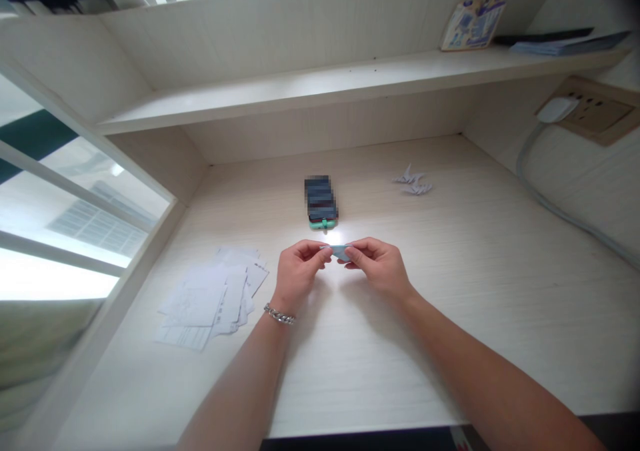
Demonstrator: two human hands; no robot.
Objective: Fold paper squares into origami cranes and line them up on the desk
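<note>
**Blue paper (pixel 341 253) pinched between two hands over a pale desk (pixel 480 284)**

The small folded piece lies at the middle of the view, just nearer the person than the phone (pixel 321 199). The left hand (pixel 299 271) grips its left end between thumb and curled fingers; the right hand (pixel 384 264) grips its right end in the same manner. Both sets of fingertips are closed on the paper, and only a short strip of it shows between them. Whether its lower edge meets the desk cannot be told. A chain bracelet (pixel 279 315) circles the left wrist.

The phone lies flat beyond the hands, its screen blurred into blocks and its near end edged in green. To the left of the left hand, a loose pile of white sheets (pixel 200 301) spreads across the desk, the sheets overlapping at various angles; the marks on them are too faint to read. Farther back, to the right of the phone, two small pointed paper figures (pixel 413 180) stand close together.

Above the back of the desk runs a shelf (pixel 280 97). Near its right end a printed packet (pixel 473 25) leans against the back panel, beside a flat stack (pixel 570 44) of thin items. On the right wall, a white plug (pixel 557 109) sits in a socket plate (pixel 607 114), and its grey cable (pixel 543 194) runs down along the wall. White bars (pixel 60 255) border the desk on the left.
</note>
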